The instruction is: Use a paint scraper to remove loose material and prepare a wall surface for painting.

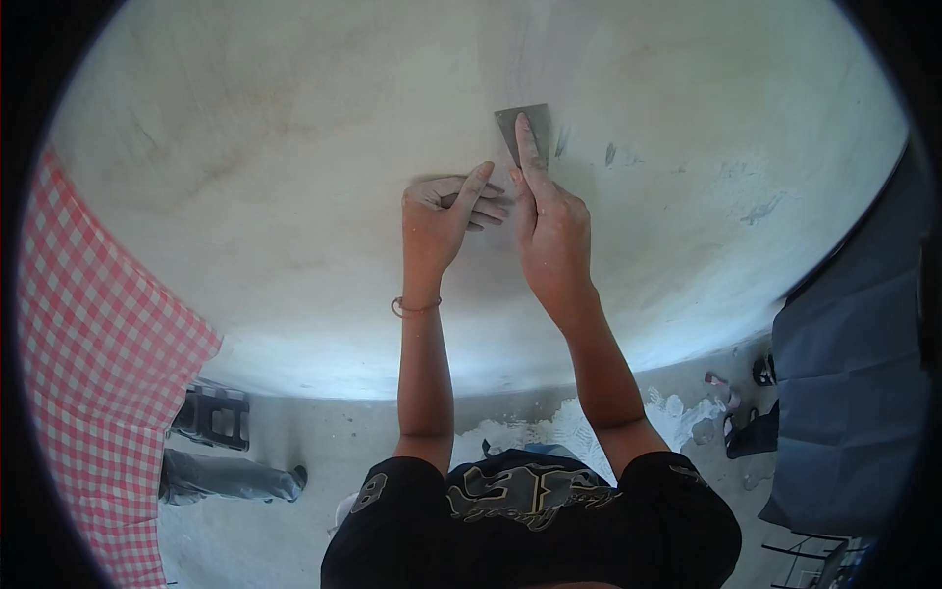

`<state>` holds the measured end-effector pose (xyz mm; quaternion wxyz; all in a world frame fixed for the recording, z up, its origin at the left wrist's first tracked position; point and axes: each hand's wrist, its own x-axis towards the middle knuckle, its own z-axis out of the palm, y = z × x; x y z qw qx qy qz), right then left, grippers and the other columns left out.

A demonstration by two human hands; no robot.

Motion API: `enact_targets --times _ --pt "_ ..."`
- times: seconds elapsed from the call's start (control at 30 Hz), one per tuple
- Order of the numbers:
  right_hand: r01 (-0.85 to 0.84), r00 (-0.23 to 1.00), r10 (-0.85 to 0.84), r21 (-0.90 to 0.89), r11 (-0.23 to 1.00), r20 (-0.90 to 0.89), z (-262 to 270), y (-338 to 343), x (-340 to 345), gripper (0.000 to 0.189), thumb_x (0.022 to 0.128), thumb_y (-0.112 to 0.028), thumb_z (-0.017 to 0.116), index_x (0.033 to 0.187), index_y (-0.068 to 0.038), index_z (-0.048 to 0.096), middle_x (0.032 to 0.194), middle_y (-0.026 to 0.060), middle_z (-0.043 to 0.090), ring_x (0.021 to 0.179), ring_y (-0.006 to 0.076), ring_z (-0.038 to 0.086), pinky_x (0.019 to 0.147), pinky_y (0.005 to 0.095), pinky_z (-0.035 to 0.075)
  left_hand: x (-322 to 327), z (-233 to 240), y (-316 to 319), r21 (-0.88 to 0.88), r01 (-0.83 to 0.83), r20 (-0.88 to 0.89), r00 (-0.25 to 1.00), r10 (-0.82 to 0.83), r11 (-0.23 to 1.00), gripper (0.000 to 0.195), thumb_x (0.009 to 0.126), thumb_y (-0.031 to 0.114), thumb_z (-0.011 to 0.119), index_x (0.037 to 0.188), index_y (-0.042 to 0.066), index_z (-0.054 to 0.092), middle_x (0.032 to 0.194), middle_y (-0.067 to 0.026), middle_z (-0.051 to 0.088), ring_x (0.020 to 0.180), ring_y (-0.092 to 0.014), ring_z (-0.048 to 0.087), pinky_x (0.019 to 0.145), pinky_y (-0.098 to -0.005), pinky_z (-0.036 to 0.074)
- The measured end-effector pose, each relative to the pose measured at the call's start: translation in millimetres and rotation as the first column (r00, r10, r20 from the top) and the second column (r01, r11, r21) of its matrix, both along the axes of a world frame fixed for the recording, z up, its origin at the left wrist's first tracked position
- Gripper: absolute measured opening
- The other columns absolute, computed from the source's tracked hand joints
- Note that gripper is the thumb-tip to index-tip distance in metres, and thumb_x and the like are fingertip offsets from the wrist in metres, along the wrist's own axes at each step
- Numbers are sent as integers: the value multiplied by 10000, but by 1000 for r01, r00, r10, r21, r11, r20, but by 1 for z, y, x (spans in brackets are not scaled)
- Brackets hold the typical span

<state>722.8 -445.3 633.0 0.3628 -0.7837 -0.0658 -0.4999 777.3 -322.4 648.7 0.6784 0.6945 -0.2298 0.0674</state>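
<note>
My right hand [553, 221] grips a putty knife [531, 127], its index finger stretched along the flat metal blade, which lies against the pale plastered wall [316, 221]. The knife's handle is hidden in the palm. Just left of it, my left hand [456, 200] is held near the wall with its fingers spread and nothing in them. Whitish residue coats the fingers of both hands. A greyish vertical band [521, 51] runs up the wall above the blade, and several dark smudges mark the wall to the right.
A red-and-white checked cloth [103, 316] hangs at left, with a dark plastic stool [221, 418] and another person's leg [228, 475] beside it. White material [574, 431] is spread on the floor. At right are a dark grey cloth [846, 412] and shoes [765, 368].
</note>
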Motion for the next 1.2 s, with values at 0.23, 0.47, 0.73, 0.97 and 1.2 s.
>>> enact_targets --times 0.23,0.47,0.73,0.97,1.2 --pt "4 1000 -4 0 1000 15 1 -1 1 542 1031 -29 557 1549 -157 461 663 164 508 587 181 438 629 249 443 0 -1 1 23 22 23 999 -23 999 397 996 300 694 864 -67 770 729 -133 752 623 -182 743 553 -247 569" --pt "-133 988 139 97 986 -65 15 0 -5 495 1061 -92 538 1547 -159 472 638 90 404 589 119 396 612 232 419 -9 -20 -4 -33 13 95 995 -10 999 410 1072 285 557 997 -80 730 814 -130 750 619 -154 702 537 -254 546" --pt "-133 991 131 64 989 35 -9 12 13 503 1055 -167 563 1545 -106 467 809 80 647 789 199 624 754 330 512 -24 -40 -12 -53 25 237 971 -12 998 517 1130 374 374 1419 -33 506 798 -92 672 609 -116 597 556 -276 493" --pt "-277 941 163 -394 876 -298 13 -16 -16 759 1012 -286 614 1608 8 248 1107 196 627 1008 352 581 983 481 444 -44 -54 21 3 261 -170 951 -257 965 434 1136 376 363 1067 2 571 698 -19 542 547 -93 457 514 -264 407" --pt "337 941 -129 -875 346 312 41 -97 5 739 918 -393 696 1582 -237 411 1607 75 435 1491 310 389 1220 508 304 -54 -47 18 -211 294 -223 914 -338 932 471 1131 461 304 883 91 460 643 12 440 486 -69 390 438 -222 322"
